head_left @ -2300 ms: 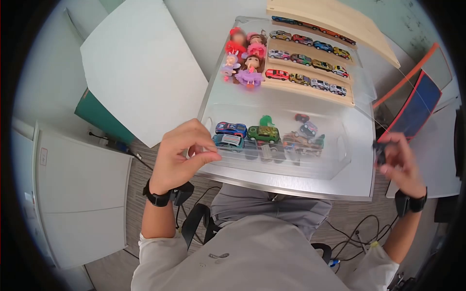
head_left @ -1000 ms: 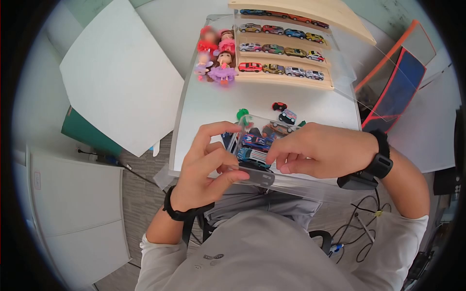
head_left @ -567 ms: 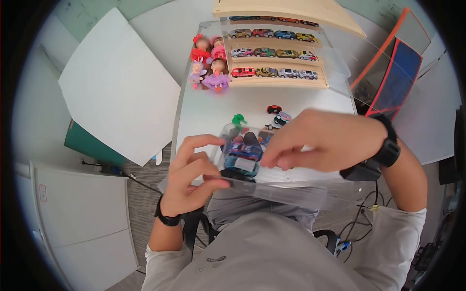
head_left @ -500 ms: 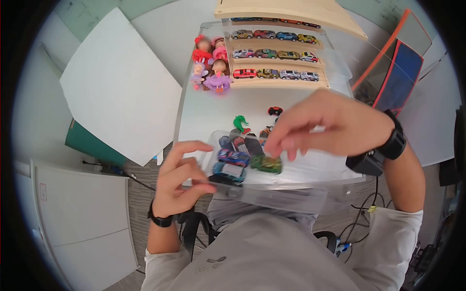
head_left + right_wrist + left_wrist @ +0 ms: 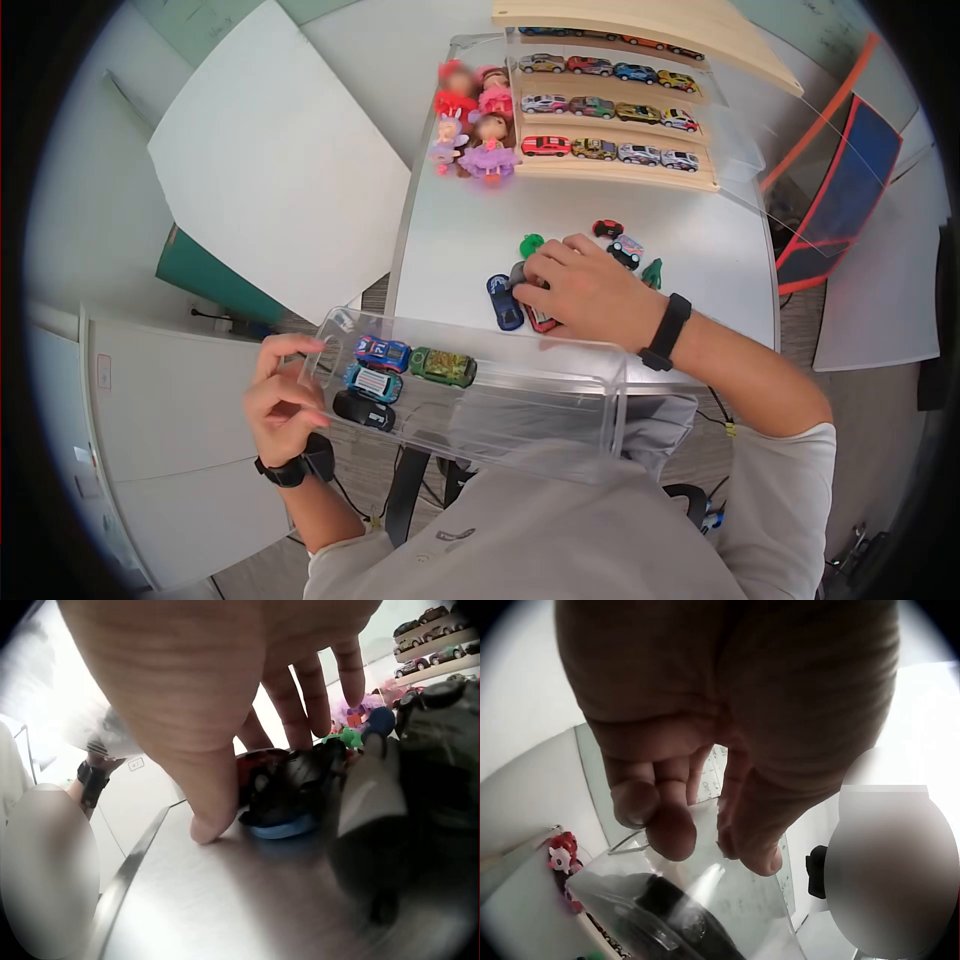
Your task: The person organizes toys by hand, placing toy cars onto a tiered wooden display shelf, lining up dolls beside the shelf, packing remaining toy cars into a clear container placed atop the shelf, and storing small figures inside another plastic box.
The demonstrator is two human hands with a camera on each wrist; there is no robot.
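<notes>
My left hand (image 5: 283, 392) grips the left end of a clear plastic bin (image 5: 612, 415), tilted past the table's front edge. Inside its left part sit a blue racing car (image 5: 383, 351), a teal car (image 5: 373, 382), a green camouflage car (image 5: 443, 366) and a black car (image 5: 364, 411). My right hand (image 5: 590, 290) reaches down over a group of toys on the table. In the right wrist view its thumb and fingers spread around a red and black toy car (image 5: 289, 784). A dark blue car (image 5: 505, 302) lies just left of those fingers.
Around the right hand lie a red and black toy (image 5: 607, 229), a pink and blue car (image 5: 626, 251) and green toys (image 5: 531, 244). Farther back, several dolls (image 5: 490, 150) stand beside a wooden shelf (image 5: 620, 178) of toy cars. A clear sheet hangs at its right.
The left hand has drawn the bin left and toward the body. The right hand has left the green camouflage car in the bin and moved down to the toys on the table.
</notes>
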